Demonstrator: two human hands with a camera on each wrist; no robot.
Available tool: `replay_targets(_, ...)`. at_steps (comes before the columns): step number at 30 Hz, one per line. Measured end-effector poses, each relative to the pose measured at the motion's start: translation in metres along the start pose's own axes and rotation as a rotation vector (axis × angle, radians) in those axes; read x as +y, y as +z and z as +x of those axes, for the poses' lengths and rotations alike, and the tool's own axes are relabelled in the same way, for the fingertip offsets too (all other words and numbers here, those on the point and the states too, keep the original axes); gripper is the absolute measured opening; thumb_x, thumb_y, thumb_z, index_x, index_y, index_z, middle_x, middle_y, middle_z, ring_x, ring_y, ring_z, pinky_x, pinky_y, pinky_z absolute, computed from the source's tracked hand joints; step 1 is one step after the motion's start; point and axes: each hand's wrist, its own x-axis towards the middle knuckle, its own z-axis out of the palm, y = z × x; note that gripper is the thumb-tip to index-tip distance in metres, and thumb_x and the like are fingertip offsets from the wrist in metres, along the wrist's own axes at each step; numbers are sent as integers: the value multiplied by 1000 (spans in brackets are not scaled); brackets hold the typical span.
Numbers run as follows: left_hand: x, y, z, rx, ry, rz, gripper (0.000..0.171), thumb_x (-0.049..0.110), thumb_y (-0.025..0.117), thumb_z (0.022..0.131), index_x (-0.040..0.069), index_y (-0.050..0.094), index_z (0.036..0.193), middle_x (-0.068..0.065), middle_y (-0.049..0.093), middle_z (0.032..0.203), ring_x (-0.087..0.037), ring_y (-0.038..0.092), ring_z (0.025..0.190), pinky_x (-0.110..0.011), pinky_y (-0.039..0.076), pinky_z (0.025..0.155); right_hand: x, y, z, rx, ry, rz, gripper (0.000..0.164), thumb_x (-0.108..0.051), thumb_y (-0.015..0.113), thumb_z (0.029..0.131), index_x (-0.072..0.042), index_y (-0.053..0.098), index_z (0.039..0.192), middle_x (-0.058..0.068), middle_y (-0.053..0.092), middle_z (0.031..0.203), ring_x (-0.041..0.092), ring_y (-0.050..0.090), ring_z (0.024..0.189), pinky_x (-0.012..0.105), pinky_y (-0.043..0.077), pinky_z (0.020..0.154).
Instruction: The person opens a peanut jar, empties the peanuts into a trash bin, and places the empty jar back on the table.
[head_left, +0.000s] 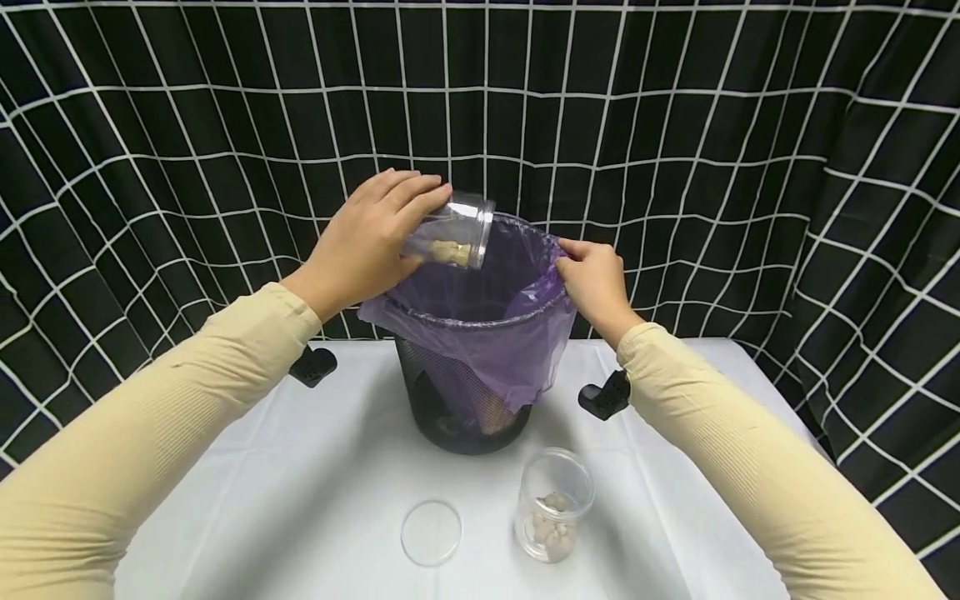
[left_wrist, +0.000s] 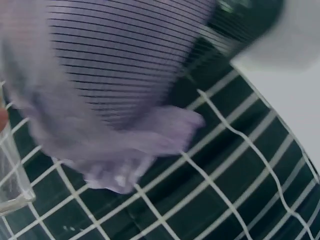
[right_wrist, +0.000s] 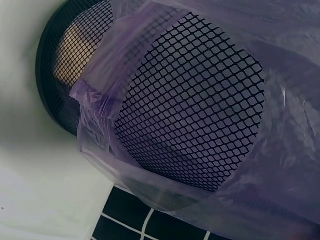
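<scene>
My left hand (head_left: 367, 237) grips a clear plastic jar (head_left: 468, 212), tipped on its side with its mouth over the left part of a black mesh wastebasket (head_left: 427, 408). Yellowish-tan lumps (head_left: 450, 252) lie inside, close to the jar's mouth. A thin purple bin bag (head_left: 495, 354) lines the basket and folds down over its rim. At the rim's right side, my right hand (head_left: 596, 279) pinches the bag's edge. The left wrist view catches part of the jar (left_wrist: 12, 185) beside the bag (left_wrist: 115, 140); in the right wrist view the bag (right_wrist: 290, 125) drapes over the mesh.
In front of the basket, a second clear jar (head_left: 555, 475) stands upright with several pale lumps (head_left: 551, 529) inside. A clear round lid (head_left: 431, 533) lies left of it on the white tabletop (head_left: 315, 500). Behind hangs a black curtain (head_left: 465, 100) with white grid lines.
</scene>
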Motion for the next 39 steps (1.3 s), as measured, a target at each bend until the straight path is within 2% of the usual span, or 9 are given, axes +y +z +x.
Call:
replay_targets(3, 3, -3, 1, 45, -19, -29, 72, 9, 84, 75, 3, 53, 140, -17, 55, 143, -36, 48, 134, -41, 32, 123, 1, 0, 1, -2, 1, 3, 43, -9, 51, 92, -3, 62, 132, 15, 66, 128, 24, 57, 95, 18, 43, 68)
replay_targets(6, 4, -4, -1, 56, -30, -35, 73, 7, 84, 75, 3, 52, 140, -17, 55, 143, -36, 47, 134, -41, 31, 124, 2, 1, 2, -2, 2, 5, 43, -9, 51, 91, -4, 62, 133, 15, 66, 129, 23, 58, 96, 17, 43, 69)
replay_targets(15, 5, 5, -9, -49, 37, 0, 74, 6, 85, 71, 4, 55, 138, -16, 58, 138, -34, 52, 131, -45, 36, 121, 2, 1, 0, -14, -3, -1, 42, -9, 51, 93, -3, 61, 133, 16, 66, 129, 24, 58, 94, 17, 43, 67)
replay_targets(18, 6, 5, -7, -14, 39, 2, 73, 8, 85, 72, 4, 54, 138, -17, 58, 139, -35, 52, 131, -45, 35, 121, 3, 1, -1, -9, -1, -4, 42, -8, 51, 93, -2, 61, 133, 16, 66, 129, 24, 57, 93, 18, 42, 67)
replay_targets(22, 3, 2, -2, 30, 7, 4, 71, 8, 84, 74, 3, 54, 139, -17, 57, 140, -36, 50, 132, -44, 34, 122, 4, -1, -1, -4, -2, -3, 42, -9, 51, 92, -3, 61, 133, 16, 66, 128, 24, 57, 92, 17, 43, 67)
replay_targets(28, 1, 3, -5, -75, 3, 8, 74, 5, 84, 73, 5, 53, 140, -16, 56, 141, -35, 50, 133, -45, 34, 122, 3, -2, -1, -4, 1, -5, 42, -9, 51, 93, -3, 61, 133, 16, 66, 129, 24, 58, 94, 19, 45, 69)
replay_targets(31, 2, 3, -6, -57, 10, 21, 74, 6, 84, 73, 5, 53, 140, -16, 56, 141, -35, 50, 133, -45, 34, 122, 3, -2, -1, -1, -2, 3, 42, -9, 51, 93, -2, 61, 133, 17, 65, 130, 24, 59, 96, 24, 49, 75)
replay_targets(36, 5, 1, -5, -59, 93, 52, 72, 8, 84, 75, 4, 53, 140, -17, 58, 140, -35, 51, 133, -45, 34, 122, 3, -1, 0, -1, -3, 11, 41, -9, 51, 93, -3, 61, 133, 16, 65, 130, 24, 60, 98, 32, 54, 83)
replay_targets(39, 6, 0, -3, -22, 72, 34, 71, 6, 83, 75, 4, 53, 139, -17, 57, 141, -36, 50, 133, -44, 33, 123, 3, -2, 1, -6, 4, 12, 42, -9, 51, 93, -3, 61, 133, 16, 65, 131, 23, 60, 98, 32, 54, 83)
